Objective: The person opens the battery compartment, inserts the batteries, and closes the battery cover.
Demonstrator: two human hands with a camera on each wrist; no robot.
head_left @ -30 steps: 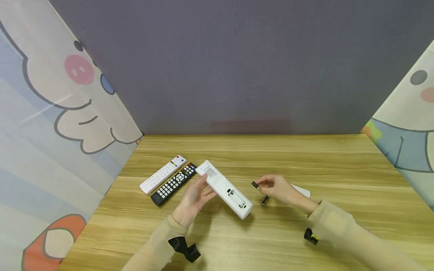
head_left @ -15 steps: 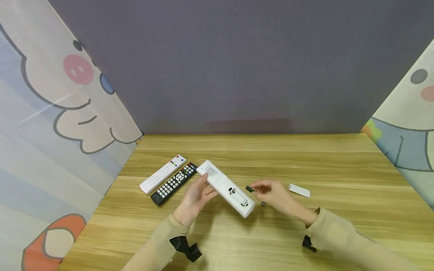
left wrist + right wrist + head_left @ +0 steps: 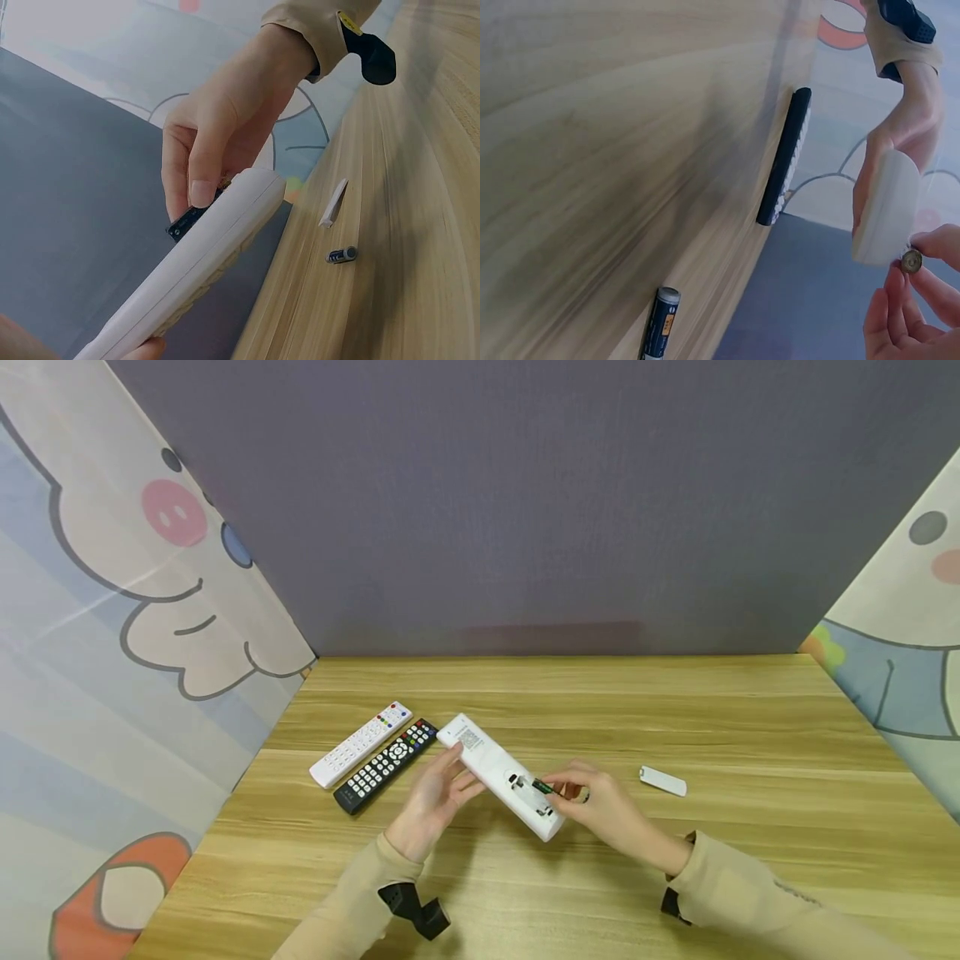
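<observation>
My left hand (image 3: 430, 802) grips a white remote control (image 3: 491, 766), its back turned up and its battery compartment uncovered. Between thumb and fingers of my right hand (image 3: 603, 806) is a dark battery (image 3: 543, 787), pinched right at the open compartment. The left wrist view shows that battery (image 3: 187, 222) against the remote's back edge; whether it sits in the slot cannot be told. A second battery (image 3: 661, 322) lies on the table in the right wrist view, and my right hand hides it from the head camera.
A white remote (image 3: 361, 745) and a black remote (image 3: 386, 767) lie side by side, buttons up, on the left of the wooden table (image 3: 750, 735). Off to the right lies a small white battery cover (image 3: 663, 781). A grey panel (image 3: 555, 510) stands behind the table.
My right hand has carried the battery leftward from above the table to the remote's compartment. My left hand and the remote have barely shifted.
</observation>
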